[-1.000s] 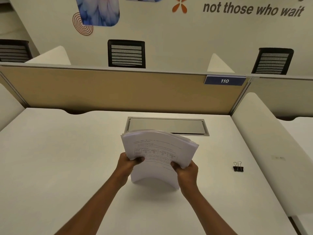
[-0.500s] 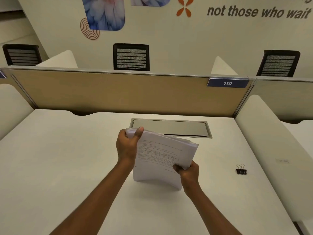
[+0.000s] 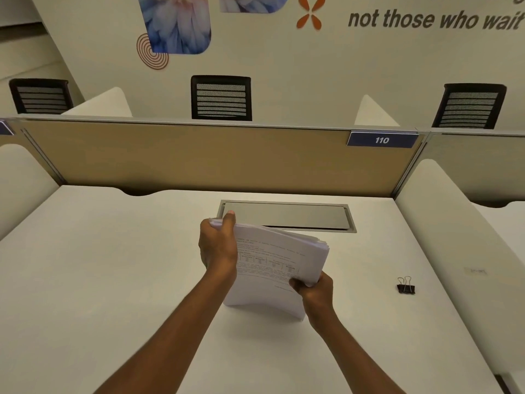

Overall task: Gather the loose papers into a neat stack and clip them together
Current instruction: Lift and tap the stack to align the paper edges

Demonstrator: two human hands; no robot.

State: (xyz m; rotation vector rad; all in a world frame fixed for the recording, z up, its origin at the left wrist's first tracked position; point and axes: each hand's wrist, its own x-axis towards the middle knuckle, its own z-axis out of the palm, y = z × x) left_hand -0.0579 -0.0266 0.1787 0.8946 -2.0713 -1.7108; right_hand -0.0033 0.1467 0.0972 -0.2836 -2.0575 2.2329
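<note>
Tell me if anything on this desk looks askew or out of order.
The paper stack, stood on its lower edge between the left hand and right hand, is uneven: sheets fan out at its upper right corner. The binder clip lies unused to the right.

White sheets of paper (image 3: 272, 268) printed with grey lines of text and a small ruled grid. Plain white table (image 3: 113, 280), with a brushed grey metal hatch (image 3: 287, 216) near its far edge. Black binder clip with silver wire handles (image 3: 405, 285) toward the right edge. Tan partition panel (image 3: 184, 157) along the far edge, bearing a navy label with white numerals "110" (image 3: 382, 140). Black chair backs with horizontal grey stripes (image 3: 221, 98).
</note>
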